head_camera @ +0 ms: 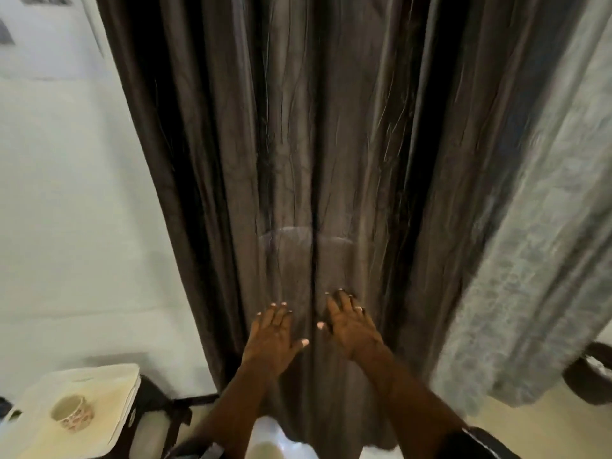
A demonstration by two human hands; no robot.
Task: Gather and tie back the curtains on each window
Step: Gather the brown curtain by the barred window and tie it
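Two dark brown curtains [298, 160], hanging closed, meeting at one centre seam. One pale patterned curtain [530, 260] beside them at right. Two hands: left hand [275, 339] and right hand [351, 326], fingers spread, flat against the dark fabric either side of the seam, gripping nothing. One tape roll [72, 416] on a white table [109, 385], lower left.

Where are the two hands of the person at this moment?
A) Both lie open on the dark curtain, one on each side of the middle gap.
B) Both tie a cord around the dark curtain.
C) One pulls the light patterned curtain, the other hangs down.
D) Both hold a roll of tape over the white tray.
A: the left hand and right hand rest with fingers spread on the dark curtain, either side of its centre gap.
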